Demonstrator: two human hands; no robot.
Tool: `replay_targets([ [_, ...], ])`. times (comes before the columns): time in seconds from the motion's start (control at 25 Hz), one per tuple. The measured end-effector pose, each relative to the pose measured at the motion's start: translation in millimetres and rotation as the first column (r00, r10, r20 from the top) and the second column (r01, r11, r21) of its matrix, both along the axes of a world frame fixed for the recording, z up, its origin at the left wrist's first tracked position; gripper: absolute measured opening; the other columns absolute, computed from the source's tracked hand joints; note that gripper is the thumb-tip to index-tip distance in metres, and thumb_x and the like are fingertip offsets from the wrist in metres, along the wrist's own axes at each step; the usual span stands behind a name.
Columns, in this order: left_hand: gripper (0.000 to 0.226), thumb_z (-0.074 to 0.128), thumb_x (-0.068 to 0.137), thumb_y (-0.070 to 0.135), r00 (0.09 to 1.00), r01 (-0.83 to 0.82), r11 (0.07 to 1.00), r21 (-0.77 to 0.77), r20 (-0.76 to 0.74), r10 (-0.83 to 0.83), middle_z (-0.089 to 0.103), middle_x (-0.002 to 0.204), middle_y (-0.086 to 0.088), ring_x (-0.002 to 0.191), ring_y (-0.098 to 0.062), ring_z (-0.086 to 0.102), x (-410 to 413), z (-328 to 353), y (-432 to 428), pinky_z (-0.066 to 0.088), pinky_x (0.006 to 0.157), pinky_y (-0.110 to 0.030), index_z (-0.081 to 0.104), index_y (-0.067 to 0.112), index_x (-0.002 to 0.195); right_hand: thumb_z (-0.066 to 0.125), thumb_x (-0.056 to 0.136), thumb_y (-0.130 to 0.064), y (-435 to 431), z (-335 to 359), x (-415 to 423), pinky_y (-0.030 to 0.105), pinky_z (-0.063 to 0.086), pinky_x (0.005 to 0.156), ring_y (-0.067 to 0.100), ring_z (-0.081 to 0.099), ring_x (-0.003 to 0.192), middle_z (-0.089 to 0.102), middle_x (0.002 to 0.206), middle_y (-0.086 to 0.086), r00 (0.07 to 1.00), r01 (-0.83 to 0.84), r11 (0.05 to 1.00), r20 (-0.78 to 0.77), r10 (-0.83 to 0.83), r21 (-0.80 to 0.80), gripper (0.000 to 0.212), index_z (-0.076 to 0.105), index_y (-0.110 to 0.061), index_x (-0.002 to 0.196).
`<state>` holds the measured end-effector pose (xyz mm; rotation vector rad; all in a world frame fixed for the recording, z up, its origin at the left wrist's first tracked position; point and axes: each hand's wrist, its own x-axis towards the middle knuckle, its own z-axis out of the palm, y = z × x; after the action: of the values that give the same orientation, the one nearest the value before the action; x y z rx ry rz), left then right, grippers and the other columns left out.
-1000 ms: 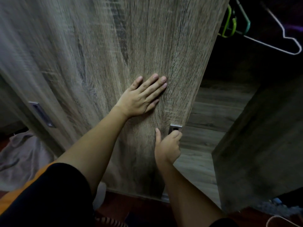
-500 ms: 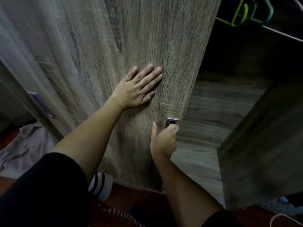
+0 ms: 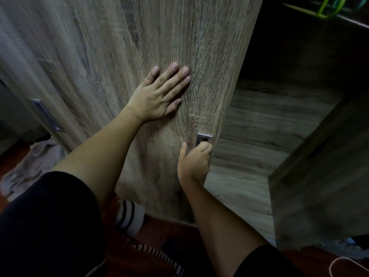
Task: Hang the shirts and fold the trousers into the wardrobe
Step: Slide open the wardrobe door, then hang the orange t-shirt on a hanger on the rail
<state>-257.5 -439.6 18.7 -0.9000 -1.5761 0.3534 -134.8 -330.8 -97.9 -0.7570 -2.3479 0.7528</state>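
A wood-grain sliding wardrobe door (image 3: 159,37) fills the middle of the view. My left hand (image 3: 159,94) presses flat on it with straight fingers. My right hand (image 3: 194,160) is lower, its fingers hooked into the recessed metal handle (image 3: 204,138) at the door's right edge. To the right the wardrobe's inside (image 3: 269,126) is open, dark, with wooden shelves. Green and teal hangers (image 3: 329,7) hang at the top right. A pale grey garment (image 3: 30,166) lies crumpled on the floor at the left.
A second door's metal handle (image 3: 47,114) shows at the left. Another wooden panel (image 3: 323,186) stands at the right. A striped black-and-white cloth (image 3: 129,216) lies on the red floor (image 3: 159,232) below the door. A white cord (image 3: 343,262) lies at the bottom right.
The view has shifted down and right, so the hangers sit higher in the frame. Both hands stay on the door in the same holds. The door's edge looks slightly further left.
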Motion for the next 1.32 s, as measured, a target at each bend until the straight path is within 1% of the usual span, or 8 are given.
replay_targets([
  [0.16,0.066,0.037,0.095,0.037,1.000,-0.002,1.000,-0.003,0.006,0.002,-0.007,0.158,-0.002,0.146,-0.018,-0.002,-2.5,0.0,0.0,-0.006,0.116,-0.037,0.009,0.013,0.150,0.067,0.078,-0.043,0.2,-0.6,0.1,0.028,0.043,0.041,0.027,0.064,0.071,0.057,0.099,0.013,1.000,0.001,0.999,0.013,-0.001,0.042,0.043,0.045,-0.008,0.089],
  [0.32,0.066,0.038,0.096,0.036,0.998,-0.001,1.000,0.010,0.069,0.000,-0.007,0.159,0.000,0.146,-0.016,-0.004,1.5,2.9,1.0,-0.006,0.116,-0.036,0.007,0.015,0.150,0.061,0.086,-0.035,6.5,3.7,5.5,0.037,0.050,0.057,0.032,0.062,0.088,0.049,0.117,0.015,0.985,-0.114,0.993,0.125,0.117,-0.033,0.037,0.046,-0.005,0.100],
  [0.4,0.066,0.040,0.095,0.034,0.991,-0.028,0.999,0.016,0.129,0.026,0.006,0.159,-0.002,0.146,-0.018,0.000,12.0,2.0,0.1,-0.004,0.116,-0.036,0.008,0.015,0.150,0.057,0.088,-0.030,12.1,11.3,13.6,0.037,0.049,0.064,0.032,0.061,0.094,0.044,0.123,0.014,0.962,-0.207,0.977,0.169,0.213,-0.054,0.033,0.043,-0.005,0.105],
  [0.52,0.065,0.044,0.089,0.029,0.944,-0.123,0.992,-0.015,0.306,0.122,0.034,0.150,-0.010,0.141,-0.027,0.023,41.1,11.0,4.4,0.010,0.114,-0.040,0.022,0.011,0.147,0.054,0.090,-0.023,25.8,24.9,28.1,0.034,0.045,0.072,0.032,0.058,0.104,0.040,0.128,0.014,0.910,-0.343,0.937,0.224,0.349,-0.068,0.036,0.039,-0.004,0.117],
  [0.64,0.065,0.042,0.084,0.023,0.810,-0.186,0.977,0.105,0.580,0.091,0.033,0.150,-0.013,0.139,-0.030,0.030,85.9,13.3,5.7,0.026,0.110,-0.044,0.027,0.005,0.145,0.050,0.091,-0.018,36.5,37.8,43.6,0.036,0.043,0.093,0.032,0.051,0.118,0.044,0.133,0.016,0.865,-0.420,0.903,0.262,0.427,-0.087,0.047,0.035,-0.004,0.133],
  [0.76,0.058,0.046,0.090,0.014,0.644,-0.345,0.912,0.219,0.763,0.060,0.034,0.149,-0.018,0.138,-0.032,0.032,128.6,1.1,-22.1,0.029,0.110,-0.045,0.027,-0.001,0.144,0.048,0.090,-0.015,35.0,47.1,62.0,0.035,0.040,0.095,0.030,0.048,0.119,0.047,0.129,0.015,0.829,-0.509,0.861,0.266,0.492,-0.003,0.044,0.038,-0.006,0.132],
  [1.08,0.056,0.035,0.086,0.026,0.281,-0.705,0.708,-0.038,0.902,0.328,0.057,0.125,-0.027,0.112,-0.040,0.058,280.2,-11.7,-154.7,0.049,0.090,-0.046,0.051,-0.009,0.126,0.048,0.086,-0.007,-59.1,76.2,99.2,0.036,0.035,0.101,0.034,0.045,0.122,0.047,0.132,0.019,0.509,-0.850,0.527,0.257,0.822,-0.003,0.047,0.042,-0.002,0.132],
  [1.32,0.055,0.034,0.099,0.033,0.044,-0.925,0.368,-0.097,0.933,0.357,0.030,0.152,-0.011,0.139,-0.025,0.029,391.8,-43.7,-227.9,0.024,0.112,-0.036,0.025,0.008,0.147,0.045,0.092,-0.014,-162.3,74.3,140.5,0.038,0.034,0.101,0.032,0.046,0.120,0.047,0.131,0.016,0.249,-0.967,0.225,0.261,0.932,0.119,0.039,0.045,-0.005,0.129],
])
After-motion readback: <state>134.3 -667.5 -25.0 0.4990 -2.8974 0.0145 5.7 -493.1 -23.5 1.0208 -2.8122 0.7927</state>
